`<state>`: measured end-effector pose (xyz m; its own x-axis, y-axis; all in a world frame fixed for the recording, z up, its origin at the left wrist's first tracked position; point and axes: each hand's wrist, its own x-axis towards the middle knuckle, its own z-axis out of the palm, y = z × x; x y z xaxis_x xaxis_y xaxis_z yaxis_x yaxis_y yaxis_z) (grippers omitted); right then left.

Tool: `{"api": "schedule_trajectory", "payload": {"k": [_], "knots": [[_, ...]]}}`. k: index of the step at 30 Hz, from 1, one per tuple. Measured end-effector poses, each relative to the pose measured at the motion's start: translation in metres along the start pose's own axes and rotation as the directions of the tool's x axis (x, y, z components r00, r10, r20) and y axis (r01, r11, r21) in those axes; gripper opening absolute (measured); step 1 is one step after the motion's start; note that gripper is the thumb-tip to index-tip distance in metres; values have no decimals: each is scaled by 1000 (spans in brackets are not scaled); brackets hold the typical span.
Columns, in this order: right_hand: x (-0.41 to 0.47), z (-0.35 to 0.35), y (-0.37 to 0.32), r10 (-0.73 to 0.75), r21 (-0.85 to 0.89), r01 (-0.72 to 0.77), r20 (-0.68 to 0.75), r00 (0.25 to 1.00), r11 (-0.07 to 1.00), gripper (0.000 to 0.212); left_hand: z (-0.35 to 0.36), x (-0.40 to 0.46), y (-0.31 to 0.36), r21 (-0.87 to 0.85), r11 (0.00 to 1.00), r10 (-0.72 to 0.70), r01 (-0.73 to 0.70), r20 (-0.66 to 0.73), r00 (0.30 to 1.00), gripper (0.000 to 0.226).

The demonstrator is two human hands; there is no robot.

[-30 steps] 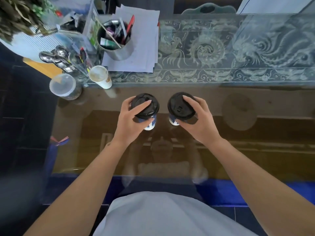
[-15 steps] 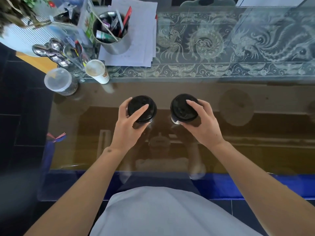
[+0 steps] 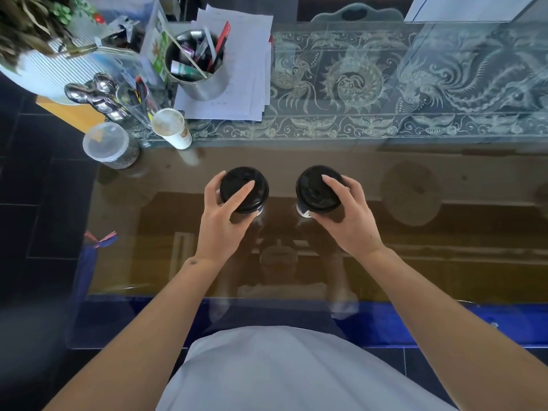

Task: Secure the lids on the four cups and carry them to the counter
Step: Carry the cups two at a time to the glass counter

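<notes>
Two paper cups with black lids are side by side over the glass counter (image 3: 444, 280). My left hand (image 3: 221, 223) grips the left cup (image 3: 250, 180) from its near side, index finger lying across the lid. My right hand (image 3: 350, 216) grips the right cup (image 3: 311, 189) the same way, fingers over the lid's right half. Only a sliver of white and blue cup wall shows under each lid. Whether the cups rest on the glass or hang just above it is unclear. No other lidded cups are in view.
At the back left stand a clear plastic cup with a lid (image 3: 109, 145), a white bottle (image 3: 172, 129), spoons in a glass (image 3: 98, 93), a metal tin of pens (image 3: 195, 69) on papers (image 3: 246, 78), and a potted plant (image 3: 35, 40). An etched glass shelf (image 3: 415, 84) runs along the back.
Both hands and their cups have shifted slightly away from me over the glass; less of the cup walls shows under the lids. The grips look the same.
</notes>
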<state>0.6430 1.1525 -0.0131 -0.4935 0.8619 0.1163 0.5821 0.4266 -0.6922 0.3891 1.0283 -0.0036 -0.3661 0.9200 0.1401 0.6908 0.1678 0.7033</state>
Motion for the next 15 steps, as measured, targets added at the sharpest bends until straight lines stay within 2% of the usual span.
{"api": "schedule_trajectory", "payload": {"k": [7, 15], "knots": [[2, -4, -6, -5, 15, 5, 3, 1000, 1000, 73, -1, -3, 1, -2, 1000, -29, 29, -14, 999, 62], [-1, -12, -11, -13, 23, 13, 22, 1000, 1000, 83, -12, -7, 9, 45, 998, -39, 37, 56, 998, 75]]}}
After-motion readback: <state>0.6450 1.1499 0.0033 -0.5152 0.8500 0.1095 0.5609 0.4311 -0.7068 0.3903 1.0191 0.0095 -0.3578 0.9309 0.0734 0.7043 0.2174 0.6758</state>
